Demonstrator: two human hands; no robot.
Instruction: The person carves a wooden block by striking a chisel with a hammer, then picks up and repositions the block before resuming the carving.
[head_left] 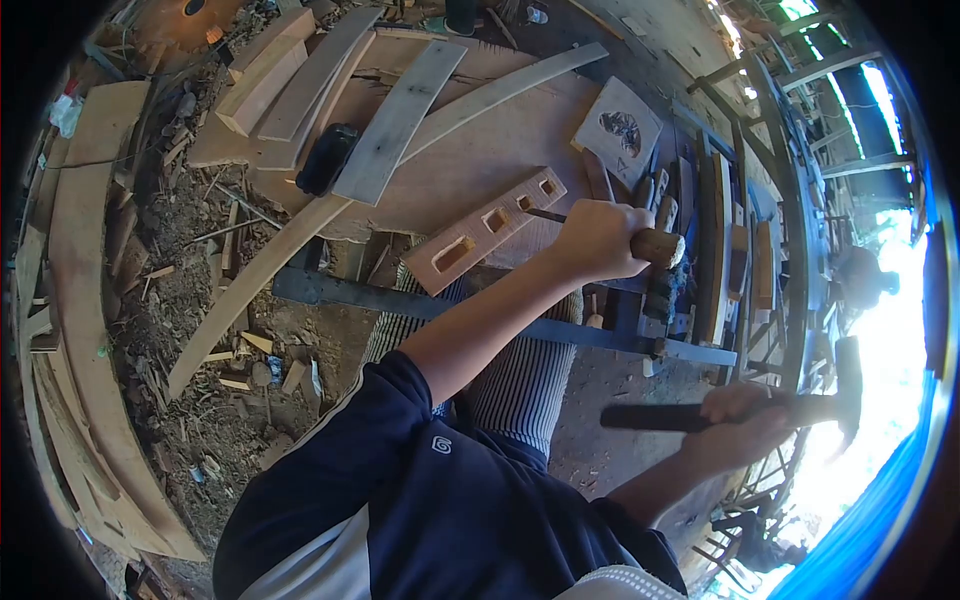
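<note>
My left hand (600, 240) is closed around a chisel, whose round wooden handle end (658, 247) sticks out to the right of the fist. The chisel's dark blade points left at a wooden block (470, 242) with several rectangular holes cut in it; its tip is at or near one of the smaller holes. The block lies slanted on the work surface above my knees. Off to the lower right, my right hand (740, 428) grips a hammer (650, 417) by its dark handle. The hammer's metal head (848, 395) is at the right, apart from the chisel.
A broad wooden board (300, 185) carries planks (400, 120) and a dark object (327, 160). A square piece with a dark hollow (618, 130) lies farther right. Tools and wood strips (720, 240) line the right side. A long blue-grey bar (430, 305) crosses my lap. Wood scraps litter the ground.
</note>
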